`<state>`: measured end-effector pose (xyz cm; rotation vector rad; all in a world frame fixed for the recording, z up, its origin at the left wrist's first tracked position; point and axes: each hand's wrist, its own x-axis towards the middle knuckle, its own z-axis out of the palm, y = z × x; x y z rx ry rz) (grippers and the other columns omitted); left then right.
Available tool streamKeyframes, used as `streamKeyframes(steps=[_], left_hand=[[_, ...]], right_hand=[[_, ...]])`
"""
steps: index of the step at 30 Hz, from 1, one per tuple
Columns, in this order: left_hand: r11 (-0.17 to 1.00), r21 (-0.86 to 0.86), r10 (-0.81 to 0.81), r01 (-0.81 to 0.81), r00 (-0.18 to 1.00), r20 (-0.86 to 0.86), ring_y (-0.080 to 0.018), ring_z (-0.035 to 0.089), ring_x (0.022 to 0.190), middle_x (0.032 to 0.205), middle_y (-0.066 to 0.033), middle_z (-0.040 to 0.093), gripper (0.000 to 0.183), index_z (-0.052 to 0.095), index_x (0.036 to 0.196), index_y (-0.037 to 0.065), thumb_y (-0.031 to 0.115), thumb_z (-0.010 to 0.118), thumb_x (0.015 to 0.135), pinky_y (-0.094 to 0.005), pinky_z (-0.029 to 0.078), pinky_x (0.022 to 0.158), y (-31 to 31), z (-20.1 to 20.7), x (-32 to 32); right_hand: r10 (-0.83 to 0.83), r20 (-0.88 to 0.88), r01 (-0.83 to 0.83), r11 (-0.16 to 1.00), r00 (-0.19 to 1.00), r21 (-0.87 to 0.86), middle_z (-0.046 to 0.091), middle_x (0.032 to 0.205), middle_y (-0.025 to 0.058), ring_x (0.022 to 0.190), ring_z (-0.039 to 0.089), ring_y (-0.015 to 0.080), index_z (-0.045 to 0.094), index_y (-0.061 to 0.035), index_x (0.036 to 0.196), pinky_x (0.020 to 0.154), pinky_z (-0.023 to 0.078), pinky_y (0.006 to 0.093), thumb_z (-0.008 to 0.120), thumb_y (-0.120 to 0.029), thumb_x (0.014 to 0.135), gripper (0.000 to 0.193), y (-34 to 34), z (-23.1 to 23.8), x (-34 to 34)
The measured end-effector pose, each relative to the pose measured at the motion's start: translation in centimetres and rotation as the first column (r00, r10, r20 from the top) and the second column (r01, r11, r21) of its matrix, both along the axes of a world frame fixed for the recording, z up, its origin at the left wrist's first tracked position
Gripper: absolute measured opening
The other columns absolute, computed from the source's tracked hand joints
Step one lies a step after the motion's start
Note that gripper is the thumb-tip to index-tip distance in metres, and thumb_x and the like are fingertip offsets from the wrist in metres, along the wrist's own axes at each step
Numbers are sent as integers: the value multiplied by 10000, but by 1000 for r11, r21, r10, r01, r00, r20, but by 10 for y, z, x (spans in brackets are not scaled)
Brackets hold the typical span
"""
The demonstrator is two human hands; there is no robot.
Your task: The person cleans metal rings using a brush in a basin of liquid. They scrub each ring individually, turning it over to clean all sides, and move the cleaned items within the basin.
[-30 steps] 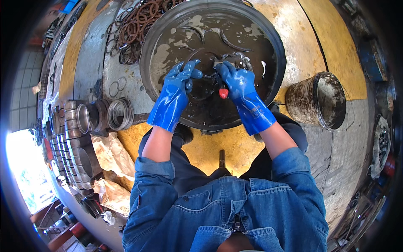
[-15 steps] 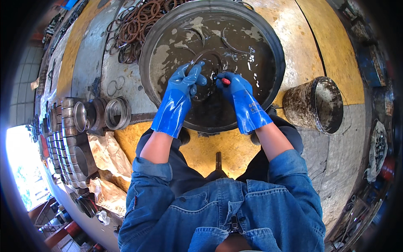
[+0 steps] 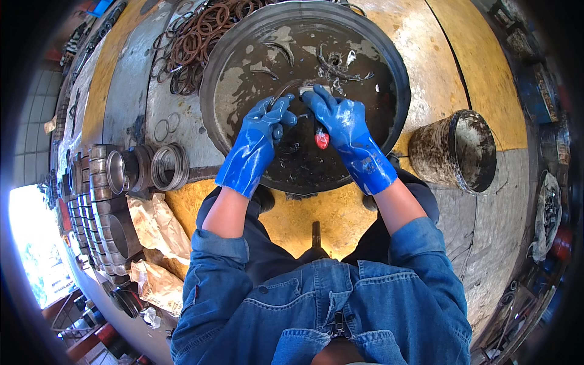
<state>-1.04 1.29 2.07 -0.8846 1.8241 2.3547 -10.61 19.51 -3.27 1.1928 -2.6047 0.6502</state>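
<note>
Dark ring (image 3: 288, 86) in big tub (image 3: 208, 91), near middle. Left hand (image 3: 266, 118) curled, pinching ring. Right hand (image 3: 340, 118) closed around red-ended brush (image 3: 322, 140), brush head near ring. Tub holds murky water (image 3: 372, 112), curved pieces (image 3: 344, 75). Dirty bucket (image 3: 433, 149) right of tub. Rusty rings (image 3: 198, 39) piled left.

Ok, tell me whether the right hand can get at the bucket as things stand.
Probably, but not to grip it freely: the right hand holds a red-handled tool over the basin. Only the basin's rim appears to lie between hand and bucket.
</note>
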Motion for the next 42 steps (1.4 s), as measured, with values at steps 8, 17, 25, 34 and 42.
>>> streamKeyframes(steps=[8, 17, 25, 34, 42], left_hand=[[994, -106, -40, 30, 994, -97, -40, 432, 526, 749, 7, 638, 334, 682, 1292, 76, 264, 664, 1016, -192, 316, 486, 1, 6, -4], [992, -130, -13, -2, 994, -113, -46, 450, 525, 746, 6, 645, 346, 666, 1309, 70, 258, 663, 1018, -189, 332, 484, -6, -3, 0], [994, -85, -69, 62, 995, -75, -64, 502, 563, 783, -21, 692, 306, 708, 1214, 71, 268, 718, 980, -203, 374, 517, -3, -1, -3], [930, -211, -272, 301, 949, 158, -79, 621, 670, 863, -37, 724, 293, 675, 1225, 49, 184, 700, 966, -213, 459, 557, -4, -12, -7], [-181, -960, -675, 213, 684, 279, -307, 698, 1057, 1152, -46, 733, 444, 744, 1105, 207, 82, 789, 681, -426, 569, 890, -1, -47, -25]], right_hand=[[-33, 927, 346, 932, 375, -106, 766, 872, 102, 777, 711, 221, 787, -96, 997, 700, 533, 374, 749, -343, 868, 281, 5, -27, -11], [467, 853, 507, 806, -232, -304, 755, 949, 94, 770, 699, 167, 740, -4, 1085, 723, 550, 283, 781, -195, 901, 268, -2, 17, 26], [-191, 538, 166, 981, 821, 95, 745, 1080, 104, 1004, 708, 346, 753, -284, 1159, 883, 560, 452, 686, -330, 919, 253, 0, -10, 28], [-357, 501, 459, 884, 788, -93, 761, 1061, 98, 984, 727, 313, 779, -200, 1092, 868, 565, 373, 715, -371, 887, 274, 27, 26, -4], [-323, 733, 304, 938, 599, 166, 747, 928, 173, 938, 715, 380, 760, -96, 941, 808, 557, 445, 682, -474, 838, 400, 35, 37, -17]])
